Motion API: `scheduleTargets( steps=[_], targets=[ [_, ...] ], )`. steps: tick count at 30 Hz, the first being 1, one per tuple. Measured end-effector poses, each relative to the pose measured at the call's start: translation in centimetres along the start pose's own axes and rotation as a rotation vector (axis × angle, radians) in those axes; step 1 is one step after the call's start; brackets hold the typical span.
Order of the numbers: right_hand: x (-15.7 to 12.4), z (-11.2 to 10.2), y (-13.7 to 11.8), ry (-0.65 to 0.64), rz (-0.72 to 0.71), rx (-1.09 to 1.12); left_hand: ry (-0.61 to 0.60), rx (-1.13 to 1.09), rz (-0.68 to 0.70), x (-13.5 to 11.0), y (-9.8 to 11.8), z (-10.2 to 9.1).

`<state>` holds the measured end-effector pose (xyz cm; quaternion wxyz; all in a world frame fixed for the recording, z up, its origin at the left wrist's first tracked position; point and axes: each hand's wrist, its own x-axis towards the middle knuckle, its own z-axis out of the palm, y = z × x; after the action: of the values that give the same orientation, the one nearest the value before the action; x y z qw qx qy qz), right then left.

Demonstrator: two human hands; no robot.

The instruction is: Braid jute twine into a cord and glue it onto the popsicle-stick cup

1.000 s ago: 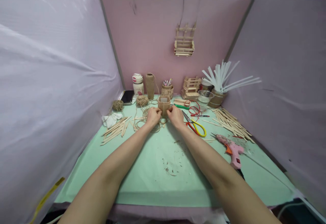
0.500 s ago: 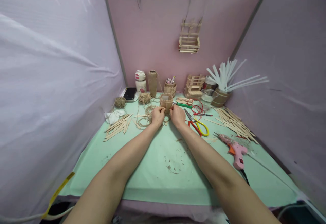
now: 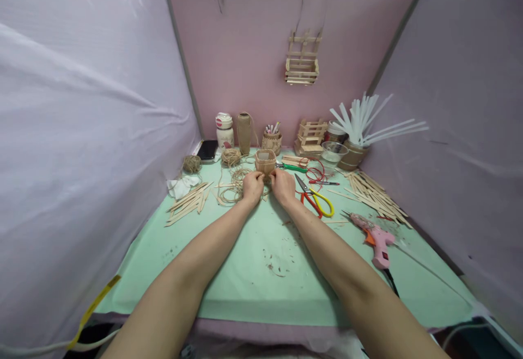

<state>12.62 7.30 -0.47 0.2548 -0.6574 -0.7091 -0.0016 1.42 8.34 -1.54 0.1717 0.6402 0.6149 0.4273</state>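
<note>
A small brown container (image 3: 265,157) with an angular rim stands upright at the middle of the table. Close against its front, my left hand (image 3: 253,186) is closed in a pinch at the lower left side. Opposite it, my right hand (image 3: 283,184) pinches at the lower right side. Thin brown twine (image 3: 267,180) shows between the fingertips of both hands; its exact path is hidden by the fingers. Loose loops of twine (image 3: 237,187) lie just left of my left hand. To the right of my right hand lie scissors (image 3: 312,196) with red and yellow handles.
A pink glue gun (image 3: 378,239) lies at the right, with wooden sticks (image 3: 378,198) behind it. More sticks (image 3: 188,204) and a twine ball (image 3: 192,164) are at the left. Along the back stand a bottle (image 3: 224,131), a pen holder (image 3: 272,142) and a clear bowl (image 3: 334,153).
My right hand has shifted slightly left, its fingers drawing nearer to the left hand in front of the container. The left hand has barely moved. The whole view has shifted slightly.
</note>
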Motion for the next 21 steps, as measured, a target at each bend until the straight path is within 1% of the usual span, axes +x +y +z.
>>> scheduleTargets(
  steps=[6,15,21],
  targets=[
    [0.2,0.0,-0.1,0.000,0.006,0.024,-0.021,0.009,-0.019,0.1,0.1,0.0],
    [0.3,1.1,0.5,0.039,0.017,0.196,-0.019,0.014,-0.010,0.1,0.1,0.4],
    [0.3,1.3,0.6,0.071,0.021,0.228,-0.015,-0.010,-0.001,-0.1,0.2,0.4]
  ],
)
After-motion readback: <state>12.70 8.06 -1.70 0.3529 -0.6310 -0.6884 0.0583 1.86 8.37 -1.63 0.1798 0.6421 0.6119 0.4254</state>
